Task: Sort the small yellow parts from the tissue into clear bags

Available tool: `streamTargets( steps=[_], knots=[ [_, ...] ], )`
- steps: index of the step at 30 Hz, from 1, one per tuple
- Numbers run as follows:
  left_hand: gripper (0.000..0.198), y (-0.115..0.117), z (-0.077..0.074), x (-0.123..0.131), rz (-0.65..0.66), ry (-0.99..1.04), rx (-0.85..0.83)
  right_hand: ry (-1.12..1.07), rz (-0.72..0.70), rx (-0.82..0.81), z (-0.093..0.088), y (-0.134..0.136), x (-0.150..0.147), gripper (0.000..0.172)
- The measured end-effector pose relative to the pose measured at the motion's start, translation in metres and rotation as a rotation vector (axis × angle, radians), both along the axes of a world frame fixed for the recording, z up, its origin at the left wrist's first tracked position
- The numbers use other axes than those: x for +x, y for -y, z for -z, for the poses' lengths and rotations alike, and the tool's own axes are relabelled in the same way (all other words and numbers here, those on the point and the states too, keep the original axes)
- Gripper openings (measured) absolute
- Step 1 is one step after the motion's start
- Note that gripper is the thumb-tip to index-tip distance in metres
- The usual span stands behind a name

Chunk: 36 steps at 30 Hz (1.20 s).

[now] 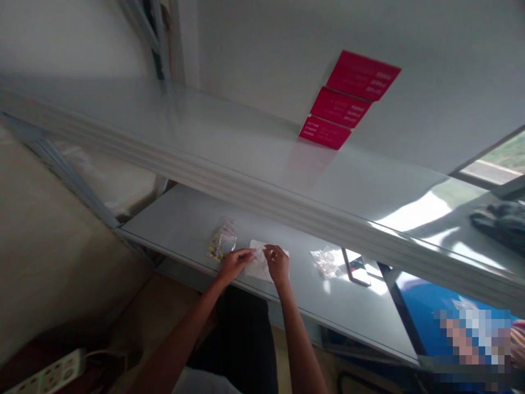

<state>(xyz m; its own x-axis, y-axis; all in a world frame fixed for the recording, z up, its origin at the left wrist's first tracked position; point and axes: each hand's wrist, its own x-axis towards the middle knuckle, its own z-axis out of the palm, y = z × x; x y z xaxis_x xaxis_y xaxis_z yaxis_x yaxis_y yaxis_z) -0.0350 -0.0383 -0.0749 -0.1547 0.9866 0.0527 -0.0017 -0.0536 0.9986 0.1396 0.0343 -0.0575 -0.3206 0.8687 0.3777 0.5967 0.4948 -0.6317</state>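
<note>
On the lower shelf, my left hand (233,264) reaches in from the left, fingers pressed together at the edge of a white, paper-like sheet or bag (258,269). My right hand (277,262) bends over that white piece from the right, its fingertips pinched. Whatever sits between the fingers of either hand is too small and blurred to name. Just left of my left hand lies a pile of small clear plastic bags (225,236) with yellow bits at its near end. More clear plastic bags (326,261) rest to the right of my right hand.
A dark-edged phone-like device (356,268) lies at the right of the lower shelf board (172,216). Above the hands runs the upper shelf's edge (246,180). Pink-red cards (344,106) are on the back panel. A power strip (53,375) is at bottom left.
</note>
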Motion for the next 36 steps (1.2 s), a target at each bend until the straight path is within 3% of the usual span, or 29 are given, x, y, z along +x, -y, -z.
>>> streamTargets(
  steps=[3, 7, 12, 14, 17, 20, 28, 36],
  knots=[
    [0.046, -0.002, 0.005, 0.0, 0.003, 0.022, 0.016, -0.182, -0.105, -0.125, -0.01, 0.007, 0.003, 0.025],
    [0.043, -0.004, 0.011, 0.001, 0.012, 0.0, 0.045, -0.167, -0.265, -0.192, -0.02, 0.016, 0.002, 0.026],
    [0.042, -0.004, 0.011, 0.002, -0.005, 0.05, 0.059, -0.146, -0.321, -0.204, -0.024, 0.02, 0.005, 0.026],
    [0.045, -0.003, 0.009, 0.002, -0.024, 0.087, 0.039, -0.159, -0.273, -0.201, -0.022, 0.016, 0.009, 0.028],
    [0.054, -0.002, 0.006, 0.001, -0.049, 0.144, -0.009, -0.143, -0.064, -0.131, -0.015, 0.001, 0.015, 0.028],
    [0.061, -0.001, 0.004, -0.001, -0.051, 0.224, -0.014, 0.017, 0.049, -0.009, -0.005, -0.015, 0.013, 0.025],
    [0.065, -0.003, 0.005, 0.001, -0.065, 0.349, -0.017, 0.336, 0.011, 0.099, 0.014, -0.021, -0.006, 0.025],
    [0.058, -0.003, 0.009, 0.003, -0.035, 0.323, -0.018, 0.29, 0.016, 0.122, 0.013, -0.014, 0.002, 0.027]
  ],
)
